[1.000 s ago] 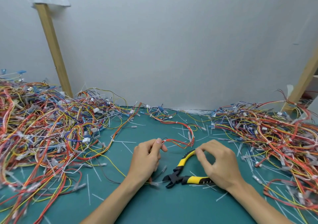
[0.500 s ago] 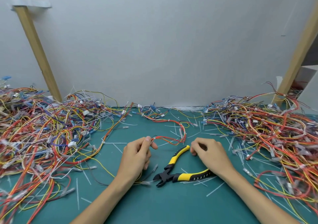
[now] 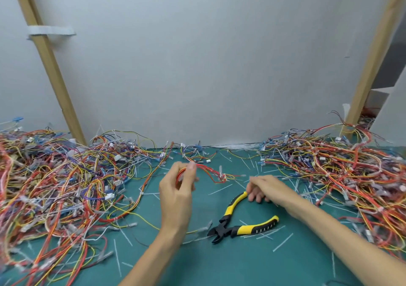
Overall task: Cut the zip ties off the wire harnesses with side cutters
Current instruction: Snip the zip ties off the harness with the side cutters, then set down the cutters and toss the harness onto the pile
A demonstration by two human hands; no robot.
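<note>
My left hand (image 3: 175, 189) pinches a red-orange wire harness (image 3: 208, 171) above the green mat (image 3: 219, 268). My right hand (image 3: 267, 188), fingers curled, touches the side cutters' (image 3: 239, 222) upper yellow handle lying between both hands.

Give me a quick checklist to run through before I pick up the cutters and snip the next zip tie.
1. Harness in hand: ok, left hand pinches the red wire harness.
2. Cutters within reach: ok, lying on the mat, handles spread.
3. Cutters gripped: not ok, right hand only touches the upper handle tip.
4. Zip tie located: cannot tell, blurred.
5. Mat under the hands: not ok, littered with cut tie scraps.
</note>
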